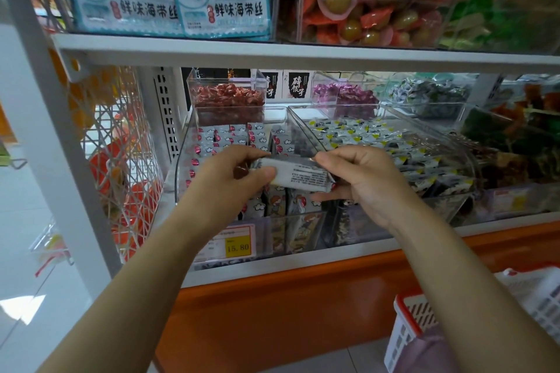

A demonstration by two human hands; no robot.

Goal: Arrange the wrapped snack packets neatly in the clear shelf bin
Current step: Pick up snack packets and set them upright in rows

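A silver wrapped snack packet with small black print hangs level above the clear shelf bin. My left hand pinches its left end between thumb and fingers. My right hand grips its right end. Inside the bin, rows of packets with cloud and red dot prints stand on edge, filling the back and left side. More packets stand near the front wall, partly hidden behind my hands.
A yellow price tag hangs on the bin front. A neighbouring clear bin of black and yellow packets sits to the right. Small candy bins stand behind. The upper shelf is close overhead. A red and white basket is at lower right.
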